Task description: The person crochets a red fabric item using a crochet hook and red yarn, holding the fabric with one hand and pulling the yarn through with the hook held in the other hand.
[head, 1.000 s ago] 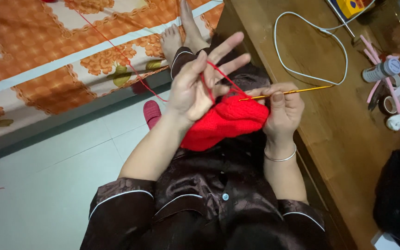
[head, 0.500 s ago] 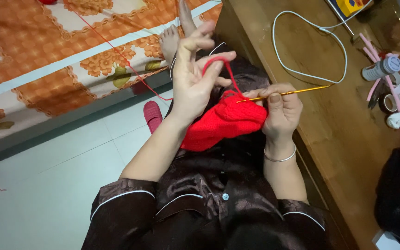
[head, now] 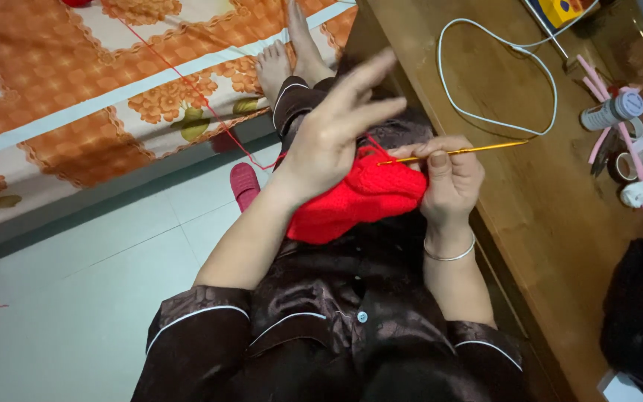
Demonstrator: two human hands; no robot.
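Red crochet piece (head: 359, 197) between, perhaps touching, hands

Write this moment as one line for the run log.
left hand: fingers spread, above red crocheted piece | right hand: grips thin yellow crochet hook | red yarn strand: runs to bed

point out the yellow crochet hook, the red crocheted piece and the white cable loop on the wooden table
yellow metal crochet hook (head: 478, 150), head view, mid shaft
red crocheted yarn piece (head: 359, 199), head view, centre of fabric
white cable loop (head: 552, 97), head view, right curve
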